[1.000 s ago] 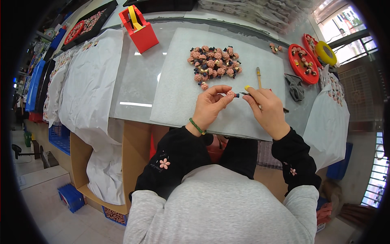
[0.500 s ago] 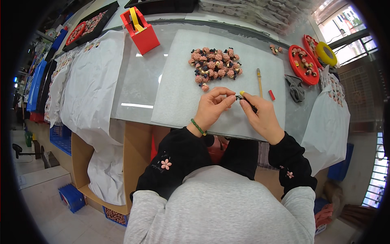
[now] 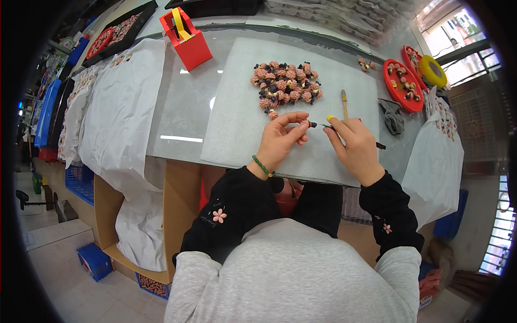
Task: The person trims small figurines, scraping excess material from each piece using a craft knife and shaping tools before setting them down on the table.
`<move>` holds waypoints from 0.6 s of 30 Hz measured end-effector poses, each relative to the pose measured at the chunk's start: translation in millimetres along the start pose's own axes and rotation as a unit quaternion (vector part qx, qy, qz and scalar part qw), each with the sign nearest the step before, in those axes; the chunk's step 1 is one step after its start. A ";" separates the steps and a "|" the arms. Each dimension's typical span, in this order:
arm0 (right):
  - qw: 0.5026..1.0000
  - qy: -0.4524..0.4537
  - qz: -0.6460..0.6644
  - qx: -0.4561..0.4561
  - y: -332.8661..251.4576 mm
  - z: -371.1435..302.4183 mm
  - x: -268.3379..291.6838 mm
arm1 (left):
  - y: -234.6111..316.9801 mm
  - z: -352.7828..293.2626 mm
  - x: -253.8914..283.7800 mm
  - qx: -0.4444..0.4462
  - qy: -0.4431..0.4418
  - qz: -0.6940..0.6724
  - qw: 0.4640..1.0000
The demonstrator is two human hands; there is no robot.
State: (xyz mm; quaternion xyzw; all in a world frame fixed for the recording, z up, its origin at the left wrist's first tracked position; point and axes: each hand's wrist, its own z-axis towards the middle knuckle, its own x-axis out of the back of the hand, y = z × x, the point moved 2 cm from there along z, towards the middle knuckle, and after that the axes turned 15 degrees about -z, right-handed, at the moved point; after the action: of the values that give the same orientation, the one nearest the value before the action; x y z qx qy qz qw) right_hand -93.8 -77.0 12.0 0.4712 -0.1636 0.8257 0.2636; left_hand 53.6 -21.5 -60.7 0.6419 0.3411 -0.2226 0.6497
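Pink piece [image 3: 305, 123] half-covered by left hand [image 3: 278, 139], tool [image 3: 381, 146] by right hand [image 3: 356, 147].

The person wears a plain speckled grey top [image 3: 291, 269], puffy black cloth sleeves [image 3: 237, 194] with pink five-petal flowers [image 3: 219, 216], a green beaded bracelet [image 3: 259, 164] and black trousers [image 3: 319, 209].

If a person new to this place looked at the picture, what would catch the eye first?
Probably the dense cluster of pink-and-dark figurines on the pale mat, just beyond the hands. Below it, the left hand holds a small pink-and-dark piece toward the thin tool in the right hand. The bright red tape dispenser at upper left also stands out.
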 end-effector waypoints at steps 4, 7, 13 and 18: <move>0.999 -0.013 -0.032 0.037 -1.4 3.3 0.1 | -1.6 -0.1 1.0 -0.002 0.005 0.001 1.000; 0.996 -0.003 -0.052 0.067 -2.1 5.8 1.3 | -0.8 0.2 1.7 0.020 -0.003 0.020 1.000; 0.993 -0.002 -0.085 0.086 -1.0 5.1 -1.3 | -0.5 -0.1 0.7 0.020 -0.004 0.025 0.999; 0.992 0.001 -0.084 0.091 -1.1 6.1 -2.0 | -1.0 -0.5 1.9 0.015 -0.011 0.022 1.000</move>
State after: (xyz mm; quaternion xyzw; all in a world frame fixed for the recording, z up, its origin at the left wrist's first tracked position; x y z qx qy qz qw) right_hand -88.0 -79.8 13.3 0.5049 -0.0474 0.8124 0.2878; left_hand 54.1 -20.9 -62.7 0.6562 0.3159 -0.2203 0.6489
